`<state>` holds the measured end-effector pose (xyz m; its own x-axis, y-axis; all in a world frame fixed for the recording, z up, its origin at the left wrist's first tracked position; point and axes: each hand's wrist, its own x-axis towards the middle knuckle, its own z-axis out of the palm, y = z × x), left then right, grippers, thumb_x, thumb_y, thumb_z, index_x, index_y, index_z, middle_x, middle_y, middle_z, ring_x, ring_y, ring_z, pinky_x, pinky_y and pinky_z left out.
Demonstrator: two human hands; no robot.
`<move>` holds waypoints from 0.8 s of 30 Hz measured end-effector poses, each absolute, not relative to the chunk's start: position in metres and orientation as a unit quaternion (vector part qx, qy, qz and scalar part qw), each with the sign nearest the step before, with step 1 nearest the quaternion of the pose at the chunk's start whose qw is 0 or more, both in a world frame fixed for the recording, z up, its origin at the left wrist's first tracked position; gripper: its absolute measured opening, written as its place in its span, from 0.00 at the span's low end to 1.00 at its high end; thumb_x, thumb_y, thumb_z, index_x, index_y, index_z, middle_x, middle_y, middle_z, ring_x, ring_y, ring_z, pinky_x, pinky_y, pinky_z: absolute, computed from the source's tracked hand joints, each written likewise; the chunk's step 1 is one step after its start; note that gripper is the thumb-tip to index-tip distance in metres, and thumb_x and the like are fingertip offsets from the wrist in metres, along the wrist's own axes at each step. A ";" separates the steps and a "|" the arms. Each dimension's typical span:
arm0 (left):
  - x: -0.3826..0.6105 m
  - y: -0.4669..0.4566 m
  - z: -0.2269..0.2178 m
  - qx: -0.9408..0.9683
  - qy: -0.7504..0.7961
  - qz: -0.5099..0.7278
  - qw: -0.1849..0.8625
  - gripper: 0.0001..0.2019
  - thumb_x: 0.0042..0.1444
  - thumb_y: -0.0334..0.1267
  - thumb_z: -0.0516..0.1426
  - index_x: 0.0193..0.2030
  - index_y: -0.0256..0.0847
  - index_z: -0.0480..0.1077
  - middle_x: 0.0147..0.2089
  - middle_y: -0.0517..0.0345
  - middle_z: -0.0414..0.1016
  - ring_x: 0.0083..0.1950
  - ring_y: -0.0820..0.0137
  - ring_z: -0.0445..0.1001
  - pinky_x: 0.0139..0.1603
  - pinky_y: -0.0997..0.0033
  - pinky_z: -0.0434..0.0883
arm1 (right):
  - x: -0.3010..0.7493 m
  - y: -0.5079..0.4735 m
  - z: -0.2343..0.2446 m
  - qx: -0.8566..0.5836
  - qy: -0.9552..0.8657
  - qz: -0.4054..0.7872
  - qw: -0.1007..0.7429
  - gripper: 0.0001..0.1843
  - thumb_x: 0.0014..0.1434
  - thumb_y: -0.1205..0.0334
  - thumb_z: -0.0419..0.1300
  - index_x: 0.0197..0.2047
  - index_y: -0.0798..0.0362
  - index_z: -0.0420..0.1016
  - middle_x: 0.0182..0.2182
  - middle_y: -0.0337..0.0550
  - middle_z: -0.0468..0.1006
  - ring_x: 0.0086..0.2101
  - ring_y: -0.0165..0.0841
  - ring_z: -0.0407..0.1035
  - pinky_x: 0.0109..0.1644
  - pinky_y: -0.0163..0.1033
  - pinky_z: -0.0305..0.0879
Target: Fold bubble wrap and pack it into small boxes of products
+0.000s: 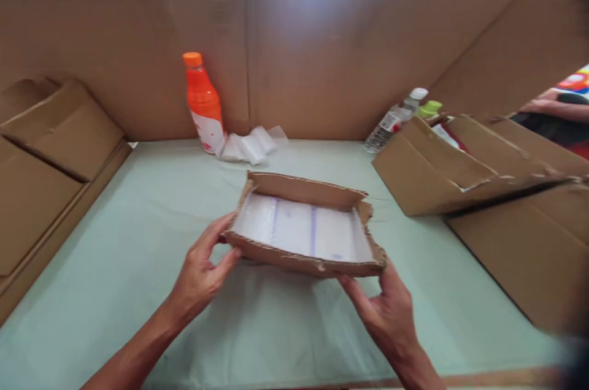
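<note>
A shallow torn cardboard tray (294, 262) is held just above the pale green table (115, 267). White plastic packets (299, 230) lie flat inside it. My left hand (202, 270) grips the tray's left end, thumb on the rim and fingers under it. My right hand (384, 307) holds the tray's front right corner from below. Both hands are closed on the cardboard.
An orange bottle (204, 105) stands at the back wall beside loose white packets (251, 145). Open cardboard boxes (437, 169) sit at the right with a clear bottle (393, 120) behind them. Folded cardboard (50, 151) lies at the left. Another person's arm (559, 108) shows at far right.
</note>
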<state>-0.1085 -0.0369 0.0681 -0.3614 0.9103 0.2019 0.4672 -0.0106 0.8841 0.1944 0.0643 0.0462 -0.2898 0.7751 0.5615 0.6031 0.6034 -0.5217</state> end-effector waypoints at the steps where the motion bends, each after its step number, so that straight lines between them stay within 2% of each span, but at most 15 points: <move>1: -0.114 -0.046 0.069 0.517 0.690 0.463 0.206 0.23 0.62 0.44 0.59 0.63 0.46 0.68 0.62 0.50 0.73 0.53 0.63 0.77 0.51 0.64 0.76 | 0.188 0.059 0.047 -0.417 -0.803 0.108 0.411 0.31 0.64 0.50 0.62 0.66 0.53 0.65 0.55 0.55 0.77 0.53 0.47 0.73 0.56 0.51 0.73; 3: -0.125 -0.057 0.070 0.502 0.732 0.426 0.175 0.20 0.61 0.50 0.59 0.57 0.46 0.72 0.54 0.52 0.76 0.43 0.65 0.78 0.39 0.68 0.76 | 0.174 0.055 0.048 -0.392 -0.813 0.118 0.414 0.33 0.64 0.52 0.62 0.69 0.51 0.61 0.58 0.55 0.75 0.57 0.47 0.71 0.59 0.52 0.71; 5: -0.130 -0.059 0.069 0.470 0.760 0.412 0.178 0.21 0.60 0.55 0.58 0.52 0.45 0.73 0.40 0.57 0.78 0.33 0.67 0.76 0.32 0.68 0.75 | 0.166 0.058 0.049 -0.375 -0.819 0.122 0.417 0.35 0.64 0.52 0.63 0.71 0.50 0.59 0.58 0.55 0.75 0.57 0.47 0.71 0.58 0.53 0.72; 7: -0.124 -0.051 0.066 0.440 0.766 0.421 0.206 0.24 0.59 0.59 0.57 0.54 0.45 0.72 0.31 0.61 0.77 0.27 0.66 0.75 0.30 0.67 0.75 | 0.171 0.062 0.048 -0.374 -0.818 0.118 0.421 0.37 0.63 0.50 0.63 0.71 0.49 0.58 0.58 0.56 0.75 0.56 0.47 0.71 0.57 0.54 0.72; 9: -0.107 -0.035 0.063 0.434 0.744 0.440 0.254 0.28 0.58 0.60 0.58 0.57 0.44 0.69 0.30 0.62 0.78 0.28 0.65 0.77 0.32 0.64 0.77 | 0.190 0.064 0.047 -0.393 -0.808 0.106 0.427 0.37 0.63 0.50 0.64 0.71 0.49 0.59 0.58 0.56 0.75 0.55 0.47 0.72 0.56 0.54 0.72; 11: -0.079 -0.013 0.061 0.455 0.698 0.461 0.305 0.28 0.58 0.59 0.58 0.58 0.42 0.68 0.32 0.60 0.78 0.31 0.64 0.79 0.36 0.63 0.78 | 0.222 0.060 0.045 -0.429 -0.786 0.091 0.435 0.35 0.62 0.50 0.64 0.69 0.49 0.63 0.58 0.55 0.75 0.55 0.46 0.72 0.57 0.53 0.72; 14: -0.019 0.026 0.058 0.513 0.622 0.463 0.368 0.22 0.62 0.54 0.56 0.56 0.42 0.68 0.36 0.59 0.74 0.33 0.67 0.77 0.39 0.64 0.77 | 0.287 0.047 0.044 -0.511 -0.731 0.070 0.446 0.31 0.61 0.49 0.65 0.64 0.50 0.69 0.57 0.53 0.77 0.56 0.47 0.72 0.59 0.52 0.70; 16: 0.029 0.052 0.057 0.556 0.566 0.453 0.407 0.21 0.64 0.49 0.55 0.60 0.43 0.67 0.43 0.55 0.72 0.37 0.68 0.75 0.40 0.64 0.76 | 0.332 0.035 0.043 -0.584 -0.673 0.053 0.451 0.30 0.59 0.46 0.66 0.61 0.51 0.72 0.54 0.52 0.79 0.53 0.47 0.74 0.58 0.52 0.71; 19: 0.101 0.087 0.058 0.588 0.482 0.439 0.479 0.28 0.59 0.42 0.58 0.67 0.45 0.61 0.57 0.48 0.67 0.43 0.68 0.74 0.43 0.64 0.76 | 0.386 0.017 0.042 -0.694 -0.556 0.024 0.457 0.28 0.56 0.41 0.66 0.51 0.53 0.76 0.43 0.50 0.81 0.44 0.45 0.75 0.51 0.51 0.72; 21: 0.142 0.104 0.057 0.587 0.425 0.444 0.527 0.37 0.55 0.38 0.61 0.71 0.46 0.55 0.65 0.44 0.62 0.49 0.65 0.74 0.51 0.60 0.76 | 0.406 0.008 0.040 -0.743 -0.482 0.011 0.465 0.28 0.54 0.40 0.66 0.48 0.53 0.76 0.39 0.48 0.80 0.40 0.43 0.75 0.48 0.51 0.72; 24: 0.187 0.118 0.049 0.579 0.370 0.445 0.574 0.46 0.52 0.38 0.62 0.75 0.45 0.45 0.74 0.40 0.49 0.62 0.55 0.69 0.62 0.52 0.71 | 0.412 0.007 0.028 -0.749 -0.435 0.038 0.498 0.31 0.56 0.42 0.65 0.56 0.53 0.72 0.46 0.50 0.78 0.41 0.42 0.74 0.50 0.53 0.71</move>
<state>0.1874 0.1183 0.0493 0.3289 0.9400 0.0908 -0.0822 -0.0673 0.9943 0.4119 0.0069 0.0284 0.6180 0.6897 0.3774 0.6144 -0.1242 -0.7791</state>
